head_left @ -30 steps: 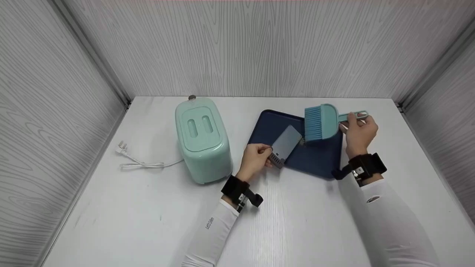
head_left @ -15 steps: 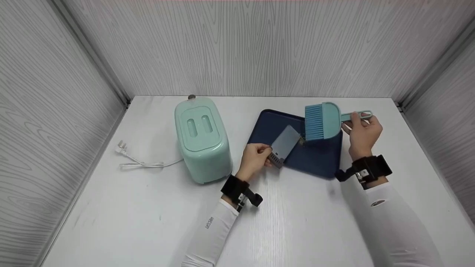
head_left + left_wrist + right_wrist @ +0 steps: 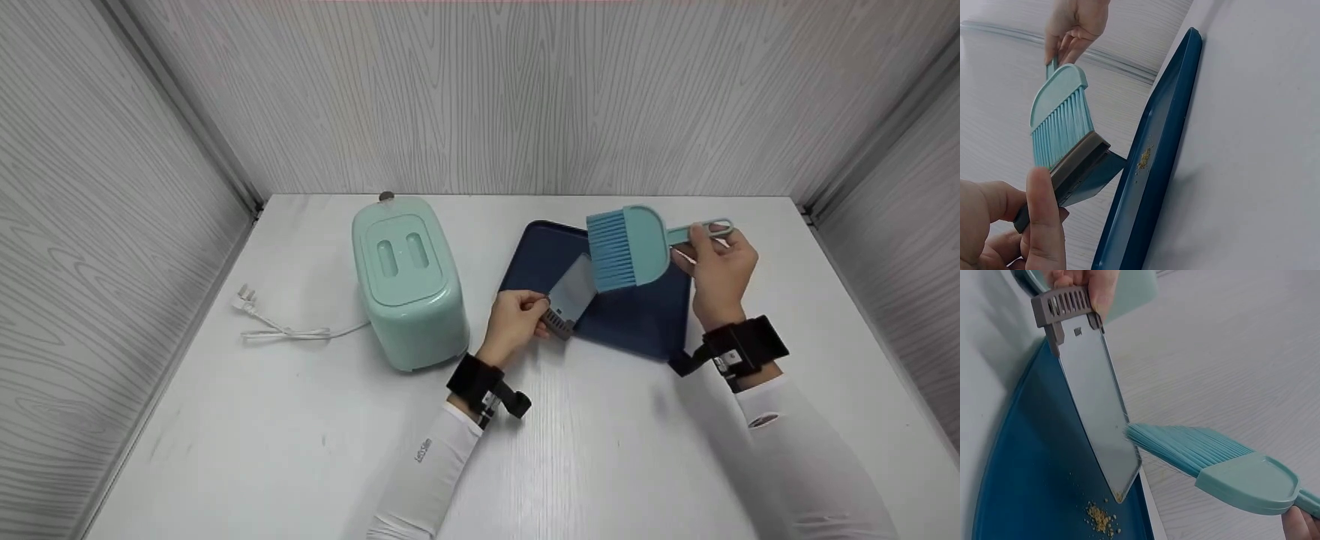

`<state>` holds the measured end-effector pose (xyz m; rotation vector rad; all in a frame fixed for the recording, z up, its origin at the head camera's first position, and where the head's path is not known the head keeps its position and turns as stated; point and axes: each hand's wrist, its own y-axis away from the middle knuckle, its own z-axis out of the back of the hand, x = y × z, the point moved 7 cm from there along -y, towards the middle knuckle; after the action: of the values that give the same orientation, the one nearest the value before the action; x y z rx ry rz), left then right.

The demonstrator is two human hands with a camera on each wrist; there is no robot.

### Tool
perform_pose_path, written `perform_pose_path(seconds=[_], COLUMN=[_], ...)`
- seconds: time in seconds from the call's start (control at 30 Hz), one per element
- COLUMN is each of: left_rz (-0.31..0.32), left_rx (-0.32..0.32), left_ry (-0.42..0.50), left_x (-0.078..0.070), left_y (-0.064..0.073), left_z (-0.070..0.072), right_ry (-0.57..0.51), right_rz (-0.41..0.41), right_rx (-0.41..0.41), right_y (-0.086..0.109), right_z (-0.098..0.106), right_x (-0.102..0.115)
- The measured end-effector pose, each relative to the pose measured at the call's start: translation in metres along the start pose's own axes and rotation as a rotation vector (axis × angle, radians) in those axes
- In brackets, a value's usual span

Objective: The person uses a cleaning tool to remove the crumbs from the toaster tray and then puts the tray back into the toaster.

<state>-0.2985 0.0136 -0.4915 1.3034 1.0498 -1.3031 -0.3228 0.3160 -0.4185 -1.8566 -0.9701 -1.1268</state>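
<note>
At the far left of the white tabletop lies a white plug, with its cord folded into a flat bundle that runs right to the toaster. The toaster stands upright, pale green, two long recesses in its top and a small dark knob at its far end.

Just right of it, the left hand has its grip closed on the brown slotted end of a grey panel, thumb against fingers. The panel slants over the left part of a dark blue tray, its far end low beside a small heap of yellowish crumbs on the tray; a few bits show at that tip.

The brush, light blue-green, is held above the tray, bristles pointing left across the panel's far part; whether they touch it I cannot tell. At the right, the right hand has its grip pinched round the brush's handle. Both arms wear white sleeves and black wrist mounts.
</note>
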Motion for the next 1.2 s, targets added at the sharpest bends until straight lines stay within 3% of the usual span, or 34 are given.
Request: perform_pose_path(seconds=[0.27,0.67,1.2], left_rz=[0.015,0.02,0.022], left_rx=[-0.009,-0.01,-0.022], left_ry=[-0.011,-0.016,-0.047], left_x=[0.002,0.002,0.0], left_y=[-0.001,-0.002,0.0], left_z=[0.0,0.0,0.002], right_ry=[-0.043,-0.019,0.02], right_rz=[-0.032,-0.106,-0.146], right_rx=[0.071,0.147,0.162], right_y=[0.014,0.033,0.037], right_z=[-0.018,-0.035,-0.029], right_x=[-0.001,-0.019,-0.031])
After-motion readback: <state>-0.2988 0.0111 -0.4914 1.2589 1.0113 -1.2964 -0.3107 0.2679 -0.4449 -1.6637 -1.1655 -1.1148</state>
